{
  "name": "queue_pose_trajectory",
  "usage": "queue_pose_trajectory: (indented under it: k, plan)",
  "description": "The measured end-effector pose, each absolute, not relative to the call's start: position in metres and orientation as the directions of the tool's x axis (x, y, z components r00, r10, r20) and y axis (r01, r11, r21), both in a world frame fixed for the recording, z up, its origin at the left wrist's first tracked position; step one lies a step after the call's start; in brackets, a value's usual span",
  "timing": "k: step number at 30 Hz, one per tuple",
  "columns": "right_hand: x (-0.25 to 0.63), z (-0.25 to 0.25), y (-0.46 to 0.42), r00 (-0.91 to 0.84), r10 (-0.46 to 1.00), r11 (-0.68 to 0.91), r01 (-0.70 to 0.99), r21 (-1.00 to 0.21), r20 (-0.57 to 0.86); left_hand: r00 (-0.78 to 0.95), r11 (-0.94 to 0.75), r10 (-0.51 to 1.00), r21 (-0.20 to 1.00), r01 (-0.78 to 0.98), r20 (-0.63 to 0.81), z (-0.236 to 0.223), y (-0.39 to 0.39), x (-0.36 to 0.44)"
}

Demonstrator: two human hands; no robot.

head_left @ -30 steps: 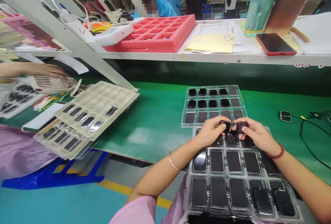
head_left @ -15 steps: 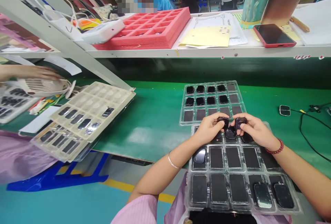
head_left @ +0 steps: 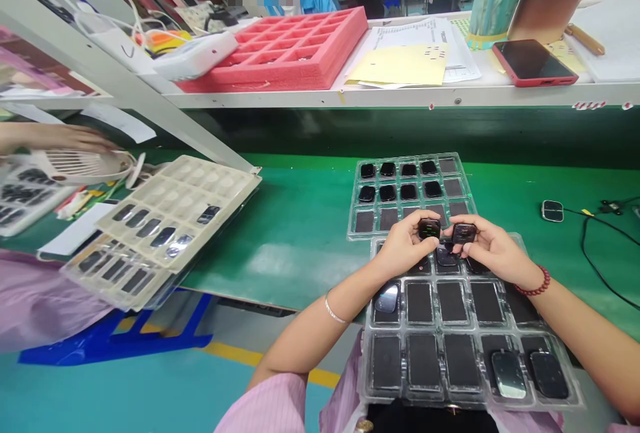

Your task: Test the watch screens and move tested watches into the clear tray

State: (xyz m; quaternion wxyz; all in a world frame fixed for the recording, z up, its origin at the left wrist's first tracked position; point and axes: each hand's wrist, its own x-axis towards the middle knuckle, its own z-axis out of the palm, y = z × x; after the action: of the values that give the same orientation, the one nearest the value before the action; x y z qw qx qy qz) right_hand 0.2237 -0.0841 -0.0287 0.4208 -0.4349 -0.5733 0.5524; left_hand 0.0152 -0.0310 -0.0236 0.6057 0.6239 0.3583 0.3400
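Observation:
Between the fingers and thumb of my left hand (head_left: 404, 245) is a black smartwatch body (head_left: 429, 226) without a strap, faint green marks on its lit face. My right hand (head_left: 496, 250) pinches a second black smartwatch body (head_left: 464, 233), close beside the first and apart from it. Both are held over the top row of a clear plastic tray (head_left: 425, 363) on my lap. That tray has black-lined compartments; several hold dark rounded pieces, partly hidden by my hands at the top. Just beyond, another clear tray (head_left: 364, 222) on the green table holds several black watch bodies.
A square device (head_left: 553, 210) on a black cable lies at right. The shelf above carries a red foam tray (head_left: 320, 76), papers and a phone (head_left: 536, 62). Beige trays (head_left: 227, 183) stand at left, near another person's hand (head_left: 75, 136) on a white fan (head_left: 90, 165).
Both hands have risen slightly, and the two watch bodies are tilted more toward me. Green marks now show on the left one. The camera view has shifted a little.

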Motion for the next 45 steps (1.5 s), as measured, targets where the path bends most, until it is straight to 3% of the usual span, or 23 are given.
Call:
queue_pose_trajectory:
  k: [18,35,45]
  plan:
    - [0.222,-0.0278,-0.0854,-0.25,0.968,0.022,0.111,-0.994,-0.007,0.501,-0.008,0.865,0.998,0.055,-0.021,-0.0231,-0.0316,0.0139]
    - [0.2222,-0.0264,-0.0839,-0.235,0.972,0.028,0.092,-0.995,0.006,0.513,0.003,0.858,0.997,0.074,-0.041,-0.0223,-0.0323,0.0145]
    - [0.2238,-0.0262,-0.0823,-0.205,0.979,-0.009,0.056,-0.998,-0.021,0.518,0.011,0.855,1.0,0.0,-0.009,-0.0274,-0.0305,0.0154]
